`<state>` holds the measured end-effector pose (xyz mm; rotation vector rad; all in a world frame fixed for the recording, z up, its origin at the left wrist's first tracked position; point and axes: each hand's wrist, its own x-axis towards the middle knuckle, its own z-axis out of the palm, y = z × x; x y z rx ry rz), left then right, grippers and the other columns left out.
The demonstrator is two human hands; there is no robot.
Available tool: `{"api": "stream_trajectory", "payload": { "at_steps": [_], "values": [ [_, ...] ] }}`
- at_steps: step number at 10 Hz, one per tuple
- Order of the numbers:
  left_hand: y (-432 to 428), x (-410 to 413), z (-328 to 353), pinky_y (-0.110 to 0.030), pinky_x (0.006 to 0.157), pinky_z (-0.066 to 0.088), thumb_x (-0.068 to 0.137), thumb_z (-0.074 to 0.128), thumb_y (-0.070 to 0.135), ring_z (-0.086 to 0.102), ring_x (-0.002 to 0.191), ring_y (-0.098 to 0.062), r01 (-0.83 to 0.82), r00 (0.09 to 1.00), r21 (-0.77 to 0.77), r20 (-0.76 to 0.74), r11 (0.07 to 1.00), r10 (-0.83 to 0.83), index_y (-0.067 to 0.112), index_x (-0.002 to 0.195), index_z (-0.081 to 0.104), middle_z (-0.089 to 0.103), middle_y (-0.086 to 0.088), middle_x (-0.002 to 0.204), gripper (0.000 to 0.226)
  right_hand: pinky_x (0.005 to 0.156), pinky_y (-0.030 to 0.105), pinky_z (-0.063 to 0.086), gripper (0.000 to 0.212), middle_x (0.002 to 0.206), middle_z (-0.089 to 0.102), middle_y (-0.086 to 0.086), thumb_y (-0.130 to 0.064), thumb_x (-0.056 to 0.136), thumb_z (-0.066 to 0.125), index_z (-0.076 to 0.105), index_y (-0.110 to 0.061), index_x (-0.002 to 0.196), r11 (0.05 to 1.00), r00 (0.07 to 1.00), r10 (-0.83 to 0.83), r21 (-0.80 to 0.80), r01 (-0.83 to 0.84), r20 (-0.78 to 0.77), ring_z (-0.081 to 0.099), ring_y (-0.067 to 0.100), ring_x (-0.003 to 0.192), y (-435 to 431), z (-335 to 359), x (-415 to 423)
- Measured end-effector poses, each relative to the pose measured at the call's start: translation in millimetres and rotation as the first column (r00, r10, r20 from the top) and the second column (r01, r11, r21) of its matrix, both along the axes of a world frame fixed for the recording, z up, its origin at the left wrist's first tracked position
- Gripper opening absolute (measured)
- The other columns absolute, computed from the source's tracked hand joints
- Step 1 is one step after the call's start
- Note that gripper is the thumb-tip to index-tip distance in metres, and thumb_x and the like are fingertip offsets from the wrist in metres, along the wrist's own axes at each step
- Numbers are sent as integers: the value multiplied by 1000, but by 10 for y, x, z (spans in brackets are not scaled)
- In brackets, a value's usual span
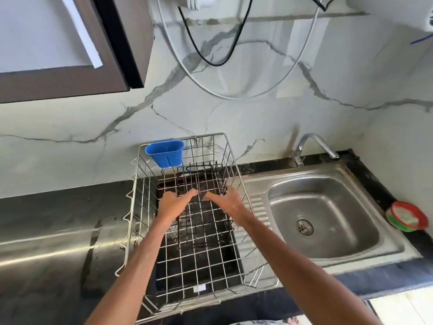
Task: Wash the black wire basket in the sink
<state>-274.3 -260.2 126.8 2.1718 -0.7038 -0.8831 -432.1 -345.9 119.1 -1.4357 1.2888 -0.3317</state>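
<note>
The black wire basket (179,231) lies inside a larger silver wire dish rack (230,146) on the counter, left of the sink (365,235). Both my arms reach down into the rack. My left hand (174,204) and my right hand (226,202) are over the black basket's middle. Their fingers are stretched toward each other, with the tips almost meeting at its wires. The right hand lies beside the basket's raised right edge. Blur hides whether any finger hooks a wire. The steel sink holds nothing, and no water runs from the tap (315,143).
A blue plastic cup (165,152) hangs on the rack's far left rim. A dark drip tray (210,275) lies under the rack. A red and green tub (406,215) sits at the sink's right. A cabinet (70,43) hangs at upper left, and cables (210,62) loop on the marble wall.
</note>
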Motion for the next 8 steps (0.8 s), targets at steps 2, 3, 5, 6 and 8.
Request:
{"api": "stream_trajectory", "payload": {
  "at_steps": [2,3,5,6,8],
  "values": [
    [66,-66,-422,-28,63,48,96,68,40,42,59,-6,21,998,127,-55,992,-14,13,94,50,42,5,69,32,108,41,45,116,153,39,16,-50,66,86,26,-5,154,992,990,53,117,-38,-127,43,29,136,107,-431,87],
    [28,-40,-644,-30,72,55,99,66,34,42,50,-7,23,1000,169,-11,985,-22,-2,94,63,40,6,58,37,113,44,41,116,156,34,15,-51,68,86,23,-6,155,993,982,65,105,-48,-175,39,30,140,108,-592,133],
    [-38,36,-756,-16,49,33,98,66,37,35,39,-8,65,995,206,67,976,-80,19,58,45,36,9,45,49,114,42,39,117,155,36,15,-53,66,88,28,-5,154,993,965,97,84,-79,-244,37,30,142,28,-645,174],
    [-107,89,-699,-21,46,38,93,71,30,36,40,-7,104,989,265,77,958,-129,17,65,46,40,7,51,40,105,33,48,108,142,52,11,-58,61,89,43,-5,143,997,953,83,17,-82,-293,51,24,127,6,-636,138],
    [-375,-55,-380,-34,87,53,89,69,47,63,111,-27,121,972,153,185,981,-148,-1,153,21,47,-22,141,93,105,35,43,99,148,45,11,-60,73,80,40,-8,148,988,973,72,-114,-99,-219,45,26,134,-77,-306,-150]
  ]
}}
